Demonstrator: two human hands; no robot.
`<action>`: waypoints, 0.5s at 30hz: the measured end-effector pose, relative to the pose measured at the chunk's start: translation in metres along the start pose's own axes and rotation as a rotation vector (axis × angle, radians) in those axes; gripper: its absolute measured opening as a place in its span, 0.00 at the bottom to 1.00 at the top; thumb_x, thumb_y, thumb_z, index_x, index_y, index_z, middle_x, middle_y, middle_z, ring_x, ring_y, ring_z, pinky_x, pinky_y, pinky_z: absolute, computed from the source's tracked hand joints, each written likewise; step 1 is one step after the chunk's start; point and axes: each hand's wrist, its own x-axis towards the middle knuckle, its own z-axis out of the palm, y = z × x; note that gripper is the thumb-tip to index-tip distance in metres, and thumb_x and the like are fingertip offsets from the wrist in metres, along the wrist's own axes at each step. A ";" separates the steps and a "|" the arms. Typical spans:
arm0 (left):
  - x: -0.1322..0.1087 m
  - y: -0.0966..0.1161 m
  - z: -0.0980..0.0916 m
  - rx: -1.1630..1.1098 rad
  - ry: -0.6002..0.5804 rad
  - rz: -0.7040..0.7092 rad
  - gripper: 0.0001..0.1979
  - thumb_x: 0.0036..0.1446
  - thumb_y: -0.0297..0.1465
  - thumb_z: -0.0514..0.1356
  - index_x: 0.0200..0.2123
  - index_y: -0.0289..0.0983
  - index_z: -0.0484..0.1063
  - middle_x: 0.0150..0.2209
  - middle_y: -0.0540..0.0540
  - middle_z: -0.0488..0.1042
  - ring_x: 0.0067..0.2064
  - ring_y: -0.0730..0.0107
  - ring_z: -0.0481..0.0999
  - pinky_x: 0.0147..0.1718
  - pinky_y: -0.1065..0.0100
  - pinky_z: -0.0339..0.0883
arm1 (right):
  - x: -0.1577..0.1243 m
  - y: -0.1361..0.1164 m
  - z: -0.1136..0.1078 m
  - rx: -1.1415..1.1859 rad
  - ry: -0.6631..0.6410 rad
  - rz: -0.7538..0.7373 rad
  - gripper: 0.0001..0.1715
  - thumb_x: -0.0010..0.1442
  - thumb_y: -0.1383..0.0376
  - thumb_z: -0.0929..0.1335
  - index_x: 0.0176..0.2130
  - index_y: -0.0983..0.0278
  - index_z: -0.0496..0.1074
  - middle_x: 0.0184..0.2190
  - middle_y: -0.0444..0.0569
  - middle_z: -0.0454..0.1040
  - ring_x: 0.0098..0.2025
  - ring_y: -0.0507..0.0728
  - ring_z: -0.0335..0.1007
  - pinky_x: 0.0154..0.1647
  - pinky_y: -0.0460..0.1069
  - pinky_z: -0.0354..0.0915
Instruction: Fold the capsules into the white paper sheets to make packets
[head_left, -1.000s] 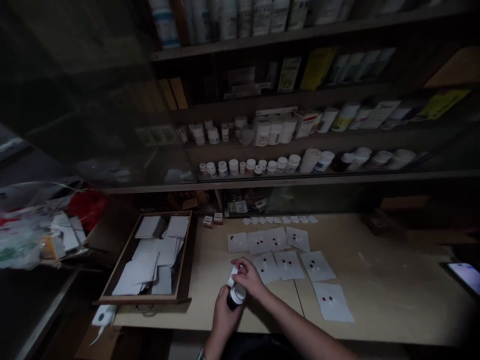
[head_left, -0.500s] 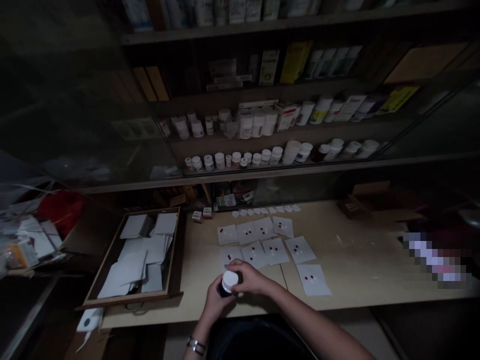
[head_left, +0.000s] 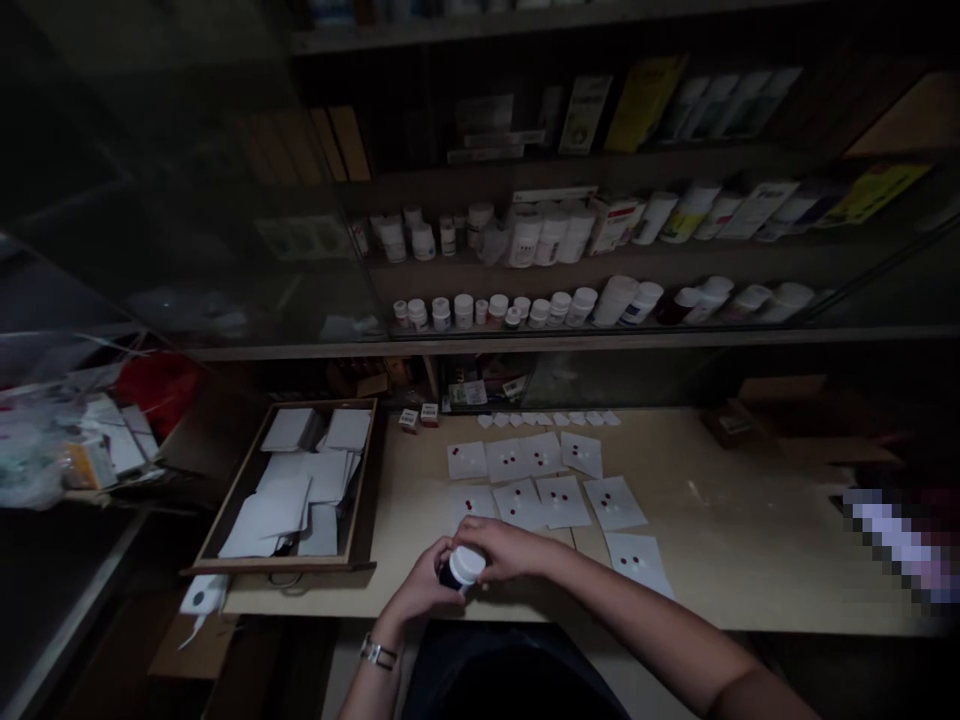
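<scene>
A dark bottle with a white cap (head_left: 466, 566) is held over the front edge of the wooden desk (head_left: 712, 540). My left hand (head_left: 424, 585) is wrapped round the bottle's body. The fingers of my right hand (head_left: 499, 548) are closed on the white cap, which sits on the bottle. Beyond my hands lie several white paper squares (head_left: 564, 502) in rows, with small dark red and pale pills on them. A row of small white pieces (head_left: 550, 420) runs along the back of the desk.
An open wooden drawer (head_left: 361, 500) on the left holds stacks of white paper. Two small boxes (head_left: 418, 417) stand behind it. Shelves of bottles (head_left: 463, 311) rise at the back. An open cardboard box (head_left: 780, 415) is at the back right, a red bag (head_left: 159, 392) at the far left.
The view has shifted, so the scene appears farther right. The bottle is tilted more to the right between my hands, which still hold it and its cap.
</scene>
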 end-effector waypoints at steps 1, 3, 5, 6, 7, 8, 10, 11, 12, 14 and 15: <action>-0.001 0.002 -0.001 0.010 -0.013 -0.011 0.31 0.28 0.26 0.73 0.41 0.37 0.70 0.40 0.48 0.74 0.45 0.59 0.71 0.44 0.67 0.60 | 0.001 -0.002 0.001 -0.031 -0.007 0.004 0.31 0.45 0.66 0.76 0.50 0.62 0.72 0.43 0.50 0.72 0.44 0.58 0.68 0.43 0.48 0.62; -0.003 0.006 0.000 0.061 -0.008 -0.011 0.29 0.29 0.25 0.72 0.39 0.37 0.68 0.38 0.49 0.74 0.44 0.60 0.71 0.43 0.68 0.60 | 0.004 -0.005 0.004 -0.128 -0.013 0.109 0.28 0.47 0.59 0.76 0.47 0.64 0.74 0.41 0.52 0.75 0.42 0.60 0.70 0.41 0.49 0.62; -0.003 0.010 0.003 0.122 0.030 0.031 0.26 0.31 0.24 0.70 0.37 0.37 0.67 0.36 0.50 0.73 0.42 0.62 0.71 0.41 0.69 0.60 | 0.006 -0.007 0.005 -0.252 0.012 0.333 0.22 0.55 0.52 0.71 0.40 0.68 0.77 0.35 0.56 0.77 0.38 0.62 0.72 0.39 0.50 0.63; -0.003 0.011 0.006 0.142 0.054 0.059 0.25 0.33 0.24 0.70 0.37 0.37 0.66 0.36 0.50 0.73 0.42 0.63 0.71 0.40 0.70 0.59 | 0.006 -0.008 0.005 -0.293 0.039 0.446 0.23 0.59 0.51 0.66 0.37 0.69 0.77 0.33 0.58 0.77 0.37 0.63 0.73 0.39 0.51 0.63; -0.002 0.013 0.008 0.151 0.075 0.082 0.24 0.34 0.23 0.69 0.37 0.37 0.66 0.36 0.50 0.73 0.41 0.64 0.70 0.40 0.70 0.59 | 0.006 -0.008 0.005 -0.303 0.081 0.526 0.26 0.63 0.51 0.62 0.35 0.69 0.78 0.31 0.59 0.77 0.37 0.63 0.73 0.39 0.52 0.63; -0.001 0.014 0.010 0.161 0.098 0.095 0.24 0.34 0.23 0.68 0.37 0.37 0.65 0.36 0.50 0.73 0.41 0.65 0.70 0.39 0.70 0.59 | 0.005 -0.008 0.004 -0.278 0.139 0.555 0.27 0.66 0.53 0.59 0.36 0.68 0.78 0.32 0.59 0.78 0.38 0.63 0.74 0.41 0.52 0.64; 0.002 0.016 0.012 0.185 0.142 0.101 0.24 0.33 0.22 0.68 0.37 0.38 0.64 0.35 0.50 0.72 0.39 0.66 0.70 0.38 0.71 0.59 | 0.000 -0.006 0.001 -0.136 0.264 0.456 0.26 0.67 0.55 0.57 0.45 0.67 0.76 0.42 0.58 0.78 0.45 0.62 0.73 0.45 0.52 0.64; 0.003 0.016 0.012 0.197 0.166 0.101 0.24 0.33 0.22 0.67 0.37 0.38 0.64 0.34 0.51 0.72 0.39 0.66 0.70 0.37 0.71 0.59 | -0.002 -0.006 0.000 -0.039 0.306 0.359 0.25 0.66 0.55 0.58 0.51 0.65 0.73 0.48 0.58 0.76 0.49 0.61 0.72 0.48 0.51 0.63; 0.005 0.015 0.011 0.205 0.188 0.103 0.24 0.33 0.22 0.67 0.36 0.38 0.64 0.34 0.51 0.72 0.38 0.66 0.70 0.37 0.71 0.59 | -0.005 -0.005 -0.002 0.053 0.324 0.269 0.26 0.65 0.55 0.59 0.56 0.64 0.69 0.53 0.57 0.73 0.52 0.60 0.70 0.50 0.51 0.63; 0.006 0.014 0.009 0.218 0.223 0.106 0.24 0.33 0.22 0.67 0.36 0.38 0.64 0.34 0.51 0.73 0.38 0.66 0.70 0.36 0.71 0.59 | -0.010 -0.004 -0.003 0.175 0.314 0.201 0.31 0.62 0.56 0.62 0.62 0.64 0.63 0.54 0.56 0.72 0.52 0.60 0.69 0.50 0.51 0.64; 0.007 0.013 0.008 0.228 0.242 0.108 0.24 0.33 0.22 0.67 0.36 0.38 0.64 0.34 0.51 0.73 0.38 0.66 0.70 0.36 0.71 0.59 | -0.012 -0.003 -0.004 0.192 0.305 0.233 0.32 0.61 0.56 0.64 0.62 0.63 0.62 0.51 0.55 0.75 0.49 0.60 0.71 0.48 0.51 0.64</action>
